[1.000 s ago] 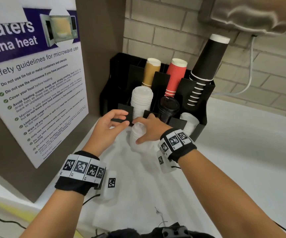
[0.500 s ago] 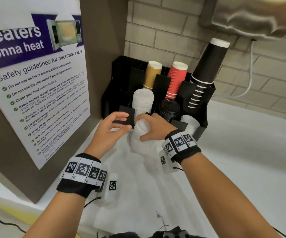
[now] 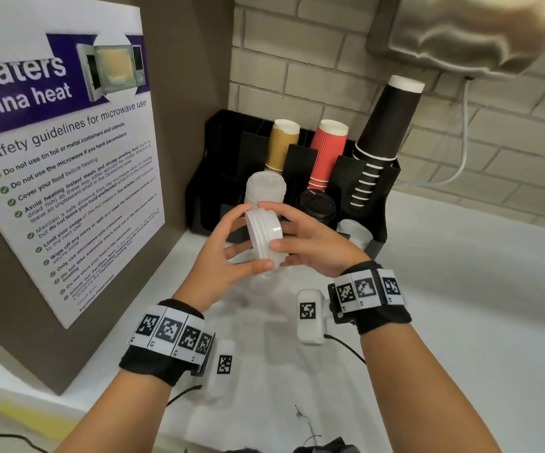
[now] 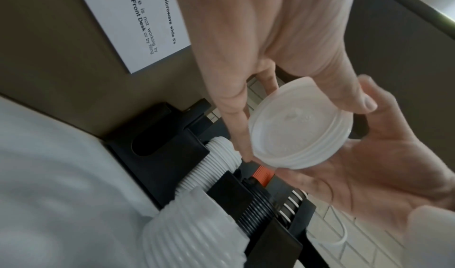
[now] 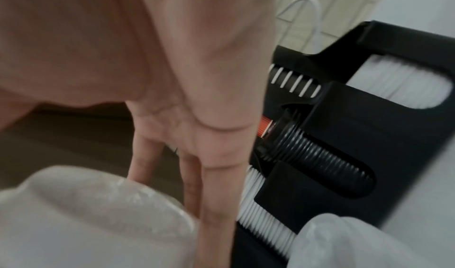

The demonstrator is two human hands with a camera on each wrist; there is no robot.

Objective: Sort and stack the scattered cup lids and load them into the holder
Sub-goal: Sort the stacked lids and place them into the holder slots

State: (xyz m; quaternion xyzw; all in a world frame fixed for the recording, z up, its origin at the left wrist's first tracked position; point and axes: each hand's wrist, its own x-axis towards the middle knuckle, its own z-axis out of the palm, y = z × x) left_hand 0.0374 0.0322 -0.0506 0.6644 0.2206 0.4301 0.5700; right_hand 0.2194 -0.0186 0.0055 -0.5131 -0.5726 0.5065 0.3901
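Just in front of the black holder (image 3: 375, 204), both hands carry a short stack of white lids (image 3: 264, 238): left hand (image 3: 222, 256) and right hand (image 3: 313, 246) curl round its opposite sides. Its axis lies tilted, top face toward the white-lid slot (image 3: 264, 188) directly behind.

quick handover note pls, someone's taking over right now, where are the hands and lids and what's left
Left hand: grip on the near side of a short stack of translucent lids, thumb and fingers curled round the rim.
Right hand: holds the same stack from the far side, tilted on edge in the air in front of the black holder.
Holder: white lids stacked in one front slot, black lids in the next, more pale lids in the right slot; cups stand behind.
Done: these lids gathered into a stack.
Left: load the held stack into the holder. Further lids lie at the holder's foot, blurred in the wrist view.
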